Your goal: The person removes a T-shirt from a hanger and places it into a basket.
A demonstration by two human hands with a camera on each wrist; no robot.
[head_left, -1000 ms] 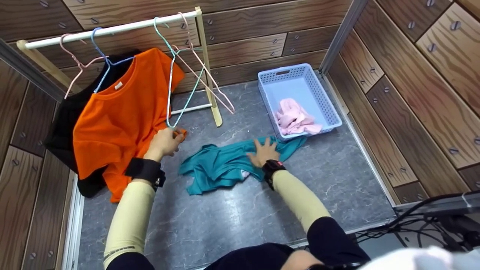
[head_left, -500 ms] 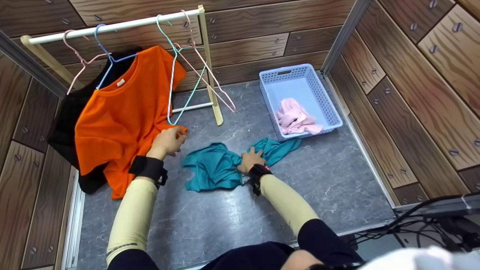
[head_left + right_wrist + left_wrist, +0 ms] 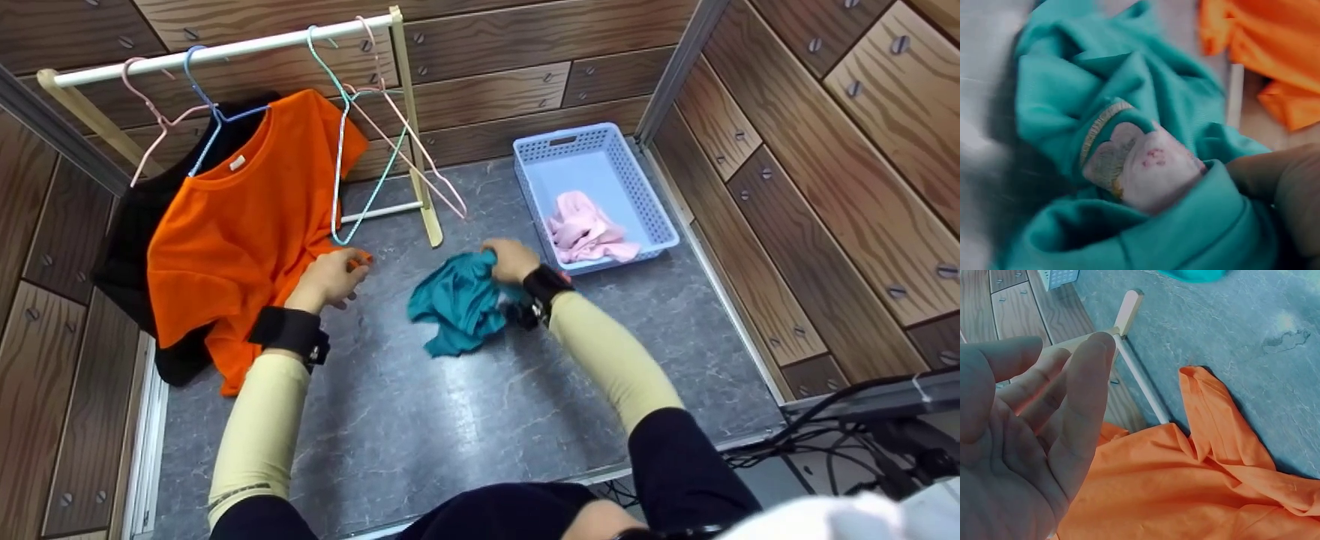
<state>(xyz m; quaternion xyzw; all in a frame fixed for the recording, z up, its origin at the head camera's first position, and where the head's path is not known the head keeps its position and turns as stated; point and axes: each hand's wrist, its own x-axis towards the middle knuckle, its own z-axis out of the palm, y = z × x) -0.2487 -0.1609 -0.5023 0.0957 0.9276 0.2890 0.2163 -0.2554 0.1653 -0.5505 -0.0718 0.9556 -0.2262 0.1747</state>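
Observation:
My right hand (image 3: 513, 261) grips a bunched teal garment (image 3: 459, 300) near the middle of the floor. Seen from the right wrist, the teal cloth (image 3: 1117, 84) is folded over itself, and a pale patch with pink marks (image 3: 1157, 169) shows among its folds. My left hand (image 3: 330, 279) is beside the lower hem of an orange T-shirt (image 3: 232, 240); the left wrist view has its fingers (image 3: 1086, 382) loosely bent with nothing in them. The shirt hangs on a blue hanger (image 3: 214, 112) in front of a black garment (image 3: 124, 255).
A white-barred rack (image 3: 225, 52) also carries a pink hanger (image 3: 161, 120), a green hanger (image 3: 341, 135) and another pink hanger (image 3: 409, 120). At the right, a blue basket (image 3: 637, 172) holds a pink garment (image 3: 589, 229). Wood-patterned walls enclose the grey floor (image 3: 420, 435).
My right hand went from lying spread on the teal garment to gripping it, and has moved up, bunching the cloth together away from the basket. The left hand stays nearly in place.

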